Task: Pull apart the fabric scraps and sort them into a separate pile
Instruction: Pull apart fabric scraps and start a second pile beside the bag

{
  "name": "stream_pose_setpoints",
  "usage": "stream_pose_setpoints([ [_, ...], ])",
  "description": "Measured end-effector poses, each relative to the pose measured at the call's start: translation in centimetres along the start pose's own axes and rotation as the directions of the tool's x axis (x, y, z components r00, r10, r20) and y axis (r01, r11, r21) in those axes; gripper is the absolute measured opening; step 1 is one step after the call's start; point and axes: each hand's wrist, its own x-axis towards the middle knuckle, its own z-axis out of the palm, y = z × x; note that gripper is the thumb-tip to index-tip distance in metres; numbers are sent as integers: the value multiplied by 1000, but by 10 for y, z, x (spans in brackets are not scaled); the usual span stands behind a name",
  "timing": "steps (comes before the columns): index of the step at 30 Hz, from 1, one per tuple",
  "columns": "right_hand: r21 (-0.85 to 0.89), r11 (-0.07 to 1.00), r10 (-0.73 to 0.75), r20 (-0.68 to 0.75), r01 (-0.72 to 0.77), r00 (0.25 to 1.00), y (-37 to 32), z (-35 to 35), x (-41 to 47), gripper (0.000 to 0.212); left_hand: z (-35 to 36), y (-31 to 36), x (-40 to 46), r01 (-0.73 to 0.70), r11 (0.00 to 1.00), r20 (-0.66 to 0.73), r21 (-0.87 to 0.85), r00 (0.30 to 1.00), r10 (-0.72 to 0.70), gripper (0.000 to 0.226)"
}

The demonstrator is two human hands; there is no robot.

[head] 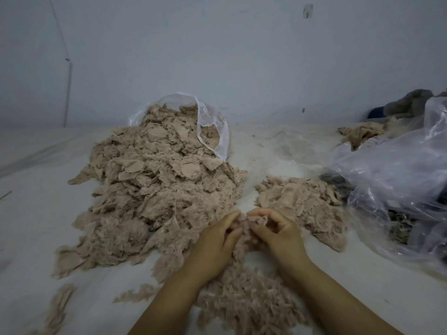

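Observation:
A large heap of beige fabric scraps (154,189) spills from a clear plastic bag (212,126) across the left and middle of the white surface. A smaller separate pile of scraps (302,201) lies to the right of it. Near the bottom centre both hands meet over a clump of scraps (244,228). My left hand (217,240) pinches the clump from the left with curled fingers. My right hand (278,233) pinches the same clump from the right. More loose scraps (246,303) lie under and between my forearms.
A big crumpled clear plastic bag (396,180) with dark contents sits at the right. Behind it lie beige cloth (360,134) and grey and blue items (408,102). A pale wall (217,56) rises behind. Stray scraps (60,308) lie at the lower left.

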Motion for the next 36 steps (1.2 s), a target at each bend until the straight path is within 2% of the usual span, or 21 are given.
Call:
stream_pose_setpoints([
  [3, 156, 983, 108, -56, -98, 993, 3, -4, 4, 16, 0, -2, 0, -24, 999, -28, 24, 999, 25, 26],
  [6, 228, 965, 130, 4, -128, 991, 4, -3, 4, 5, 1, -2, -1, 37, 994, 12, -101, 999, -36, 32],
  [8, 243, 962, 125, 25, -127, 992, 4, -1, 3, 4, 2, -1, 0, 26, 996, 28, -89, 999, -24, 8],
  [11, 205, 973, 115, -48, -103, 992, 6, -3, 5, 16, 1, -4, 3, 44, 996, -79, -82, 996, -51, 15],
  [15, 131, 989, 75, -70, -65, 995, 8, -5, 6, 27, -1, -4, 4, 44, 989, -130, -139, 990, -62, 24],
  [17, 150, 988, 48, -9, -46, 999, 7, -6, 5, 24, -1, -3, 3, 14, 980, -132, -200, 990, -42, 29],
  [20, 209, 973, 77, 112, -99, 991, 7, -5, 3, 21, -1, -1, 1, 36, 955, -90, -294, 994, -65, 30],
  [23, 64, 996, 64, 41, -66, 997, 11, -4, 6, 11, 0, 0, 1, 23, 963, -102, -270, 993, -52, 27],
  [25, 46, 997, 66, -30, -64, 997, 11, -5, 7, 11, -1, 1, 1, -5, 965, -132, -261, 991, -31, 26],
  [27, 50, 997, 59, 7, -59, 998, 10, -8, 7, 8, -1, 1, 2, -36, 969, -154, -243, 988, -2, 24],
  [30, -3, 997, 79, 125, -79, 989, 8, -7, 4, 18, -2, 2, 3, -63, 966, -172, -252, 985, 19, 27],
  [33, -75, 997, 15, 94, -8, 995, 9, -6, 3, 10, -2, 3, 2, -60, 949, -188, -310, 982, 0, 30],
  [36, 0, 999, 34, 64, -34, 997, 9, -5, 3, 18, -3, 4, 4, -63, 939, -230, -338, 973, -17, 33],
])
